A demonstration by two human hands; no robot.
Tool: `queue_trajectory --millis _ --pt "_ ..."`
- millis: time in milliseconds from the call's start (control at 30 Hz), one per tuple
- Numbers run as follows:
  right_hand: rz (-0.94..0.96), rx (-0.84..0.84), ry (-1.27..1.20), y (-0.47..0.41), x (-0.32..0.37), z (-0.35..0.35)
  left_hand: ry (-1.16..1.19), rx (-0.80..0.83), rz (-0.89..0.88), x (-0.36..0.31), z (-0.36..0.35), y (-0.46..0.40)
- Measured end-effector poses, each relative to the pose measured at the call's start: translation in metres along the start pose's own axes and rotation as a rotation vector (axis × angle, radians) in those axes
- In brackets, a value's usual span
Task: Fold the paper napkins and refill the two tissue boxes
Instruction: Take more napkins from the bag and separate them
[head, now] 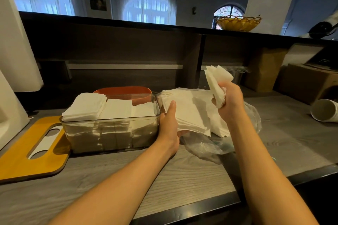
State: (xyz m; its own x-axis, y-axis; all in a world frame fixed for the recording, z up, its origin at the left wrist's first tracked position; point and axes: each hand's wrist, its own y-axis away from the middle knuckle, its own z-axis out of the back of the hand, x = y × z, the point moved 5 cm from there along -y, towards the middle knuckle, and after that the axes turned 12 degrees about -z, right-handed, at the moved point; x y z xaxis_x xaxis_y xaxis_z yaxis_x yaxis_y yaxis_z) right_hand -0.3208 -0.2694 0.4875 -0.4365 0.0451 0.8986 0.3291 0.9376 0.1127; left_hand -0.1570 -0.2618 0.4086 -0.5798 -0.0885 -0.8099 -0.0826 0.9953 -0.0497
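A clear tissue box [111,133] stands on the grey counter, filled with three rows of folded white napkins [109,107]. Behind it shows the rim of an orange box [124,91]. To the right lies a stack of unfolded white napkins [190,111] on a crumpled clear plastic bag [204,148]. My left hand [169,124] grips the stack's left edge, thumb on top. My right hand [230,100] is raised above the stack and grips a folded bundle of napkins [216,82] that points up.
A yellow wooden lid with a slot [31,153] lies left of the clear box. A white machine [12,51] stands at the far left. Cardboard boxes [307,82] and tipped white paper cups [324,109] sit at the right. A wicker basket [238,23] stands on the upper shelf.
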Motion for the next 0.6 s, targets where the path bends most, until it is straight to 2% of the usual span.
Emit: queue_trajectory --millis 100,300,467,600 --pt "0.01 0.088 0.1 0.005 -0.003 -0.009 0.057 0.014 0.025 -0.002 -0.002 0.004" --pt "0.19 0.292 0.673 0.017 -0.007 -0.021 0.083 0.058 0.026 -0.005 -0.004 0.005" --pt "0.216 0.326 1.023 0.02 -0.027 -0.028 0.085 0.089 0.007 -0.004 -0.004 0.005" --pt "0.241 0.337 1.167 0.018 -0.035 -0.032 0.038 0.053 -0.008 -0.004 -0.003 0.005"
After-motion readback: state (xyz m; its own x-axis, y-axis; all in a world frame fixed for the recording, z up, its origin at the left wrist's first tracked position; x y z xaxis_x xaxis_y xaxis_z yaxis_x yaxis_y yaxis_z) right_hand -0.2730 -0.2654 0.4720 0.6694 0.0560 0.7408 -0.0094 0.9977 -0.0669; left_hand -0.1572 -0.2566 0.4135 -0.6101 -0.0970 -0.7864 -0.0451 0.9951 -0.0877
